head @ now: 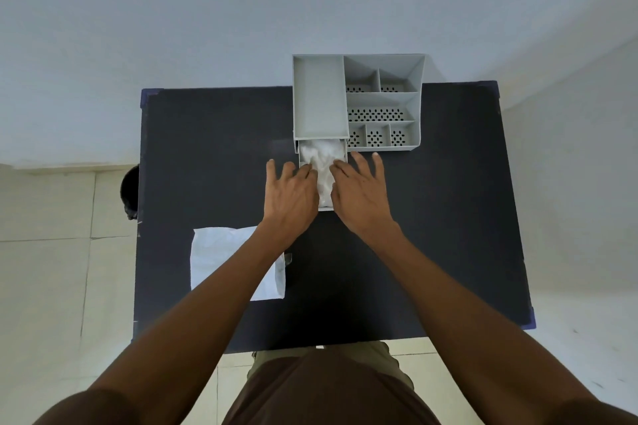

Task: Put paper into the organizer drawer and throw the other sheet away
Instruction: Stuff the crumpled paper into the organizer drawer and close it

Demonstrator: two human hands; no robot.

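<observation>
A grey desk organizer (pixel 319 97) stands at the far middle of the dark table. Its bottom drawer (pixel 326 208) is pulled out toward me. Crumpled white paper (pixel 322 159) lies inside the drawer. My left hand (pixel 291 195) and my right hand (pixel 360 195) lie flat on either side of the drawer, fingers spread, fingertips touching the paper and pressing it down. A second white sheet (pixel 214 255) lies flat on the table at the near left, partly hidden under my left forearm.
The dark table (pixel 448 217) fills the middle of the view. The organizer's perforated compartments (pixel 376 114) are on its right side. A dark round object (pixel 130 190), perhaps a bin, shows on the floor past the table's left edge. Pale tiled floor surrounds the table.
</observation>
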